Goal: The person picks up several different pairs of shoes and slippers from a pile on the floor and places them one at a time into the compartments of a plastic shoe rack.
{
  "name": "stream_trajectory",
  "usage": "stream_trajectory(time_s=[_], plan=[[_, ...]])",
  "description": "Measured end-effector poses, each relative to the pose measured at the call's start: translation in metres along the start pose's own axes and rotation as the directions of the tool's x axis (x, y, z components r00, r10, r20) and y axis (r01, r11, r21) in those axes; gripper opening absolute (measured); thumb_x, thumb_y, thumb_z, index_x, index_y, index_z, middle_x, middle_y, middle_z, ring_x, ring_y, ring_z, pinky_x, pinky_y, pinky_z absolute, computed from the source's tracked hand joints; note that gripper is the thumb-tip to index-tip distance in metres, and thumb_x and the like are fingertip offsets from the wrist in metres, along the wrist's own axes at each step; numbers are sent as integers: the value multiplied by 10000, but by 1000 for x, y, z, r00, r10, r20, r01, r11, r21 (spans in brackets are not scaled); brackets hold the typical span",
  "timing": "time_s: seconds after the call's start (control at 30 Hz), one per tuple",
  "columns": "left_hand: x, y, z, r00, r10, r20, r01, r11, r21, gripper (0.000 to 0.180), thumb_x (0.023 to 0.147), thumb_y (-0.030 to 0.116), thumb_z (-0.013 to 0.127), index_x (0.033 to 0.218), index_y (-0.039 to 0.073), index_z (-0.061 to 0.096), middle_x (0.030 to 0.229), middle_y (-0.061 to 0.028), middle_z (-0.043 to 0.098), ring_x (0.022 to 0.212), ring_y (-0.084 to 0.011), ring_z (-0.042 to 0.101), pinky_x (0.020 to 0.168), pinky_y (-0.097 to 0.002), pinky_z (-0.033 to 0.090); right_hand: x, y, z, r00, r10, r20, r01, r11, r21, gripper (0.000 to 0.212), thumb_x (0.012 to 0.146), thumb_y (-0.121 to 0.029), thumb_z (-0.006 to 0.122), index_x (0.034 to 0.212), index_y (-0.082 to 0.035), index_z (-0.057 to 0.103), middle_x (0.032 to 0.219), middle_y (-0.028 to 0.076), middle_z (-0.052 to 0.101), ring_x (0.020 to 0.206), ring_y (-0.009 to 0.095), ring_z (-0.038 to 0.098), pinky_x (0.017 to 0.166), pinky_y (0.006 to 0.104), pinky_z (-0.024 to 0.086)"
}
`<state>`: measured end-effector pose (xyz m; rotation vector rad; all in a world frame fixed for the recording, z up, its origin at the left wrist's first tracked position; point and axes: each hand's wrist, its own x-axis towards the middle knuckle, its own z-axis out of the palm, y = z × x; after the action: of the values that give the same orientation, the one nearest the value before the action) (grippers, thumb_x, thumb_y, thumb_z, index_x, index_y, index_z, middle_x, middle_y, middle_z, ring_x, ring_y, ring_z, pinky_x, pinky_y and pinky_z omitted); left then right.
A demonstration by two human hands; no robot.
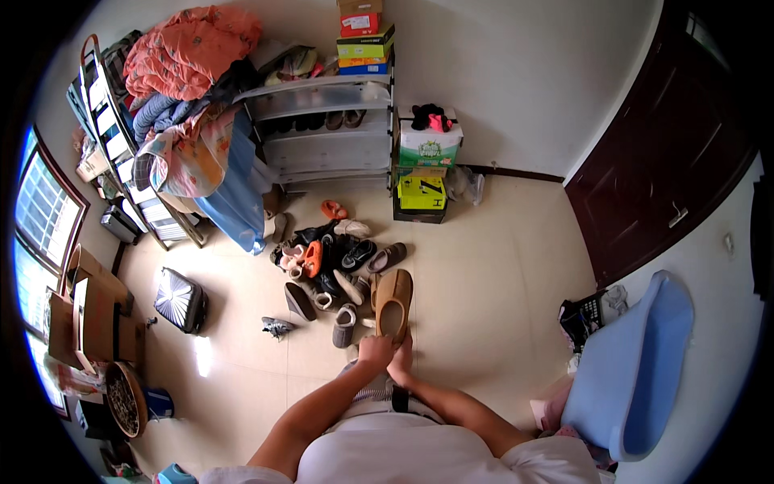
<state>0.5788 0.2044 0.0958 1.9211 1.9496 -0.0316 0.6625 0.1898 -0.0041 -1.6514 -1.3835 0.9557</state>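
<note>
My left hand and my right hand are close together in front of my body, both closed on the heel end of a brown slip-on shoe. Its toe points away from me and its opening faces up. My fingers are partly hidden behind the heel. Just beyond lies a heap of mixed footwear on the floor, with a black shoe, an orange shoe and a grey-brown slipper. Left of my hands stands a grey ankle-high shoe; a grey sandal lies farther left.
A shoe rack with shoes on a shelf stands against the far wall, beside stacked boxes. At left are a ladder, a silver-black suitcase and cardboard boxes. A blue plastic tub leans at right, near a dark door.
</note>
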Motion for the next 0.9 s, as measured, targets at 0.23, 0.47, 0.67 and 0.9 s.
stream_trajectory(time_s=[0.23,0.47,0.67,0.9], plan=[[41,-33,-12,985,122,-125,-129,990,-51,386,844,435,506,744,90,648,692,-133,653,658,-300,648,615,-411,505,36,-49,17,994,-38,-98,33,998,-49,781,774,-291,664,1369,2,252,1247,243,479,1132,396,483,916,423,411],[64,-54,-29,980,200,-18,-201,978,-59,376,841,417,515,741,77,639,704,-140,649,720,-301,645,658,-416,494,51,-35,50,966,-91,-240,61,990,-129,769,751,-294,688,1350,-5,300,1238,226,495,1120,380,498,908,412,420],[83,-67,-27,960,278,31,-277,961,-14,274,826,338,553,767,82,635,713,-133,650,738,-301,648,658,-419,492,52,-49,58,974,58,-217,-53,998,31,766,723,-271,716,1328,-3,330,1220,232,501,1114,385,501,908,412,421],[94,-54,-23,944,302,130,-300,953,-35,228,821,300,555,764,92,629,750,-122,662,757,-280,658,679,-416,491,61,-32,51,977,113,-178,-116,993,-3,754,735,-276,702,1328,-3,325,1208,238,504,1110,389,502,900,418,425]])
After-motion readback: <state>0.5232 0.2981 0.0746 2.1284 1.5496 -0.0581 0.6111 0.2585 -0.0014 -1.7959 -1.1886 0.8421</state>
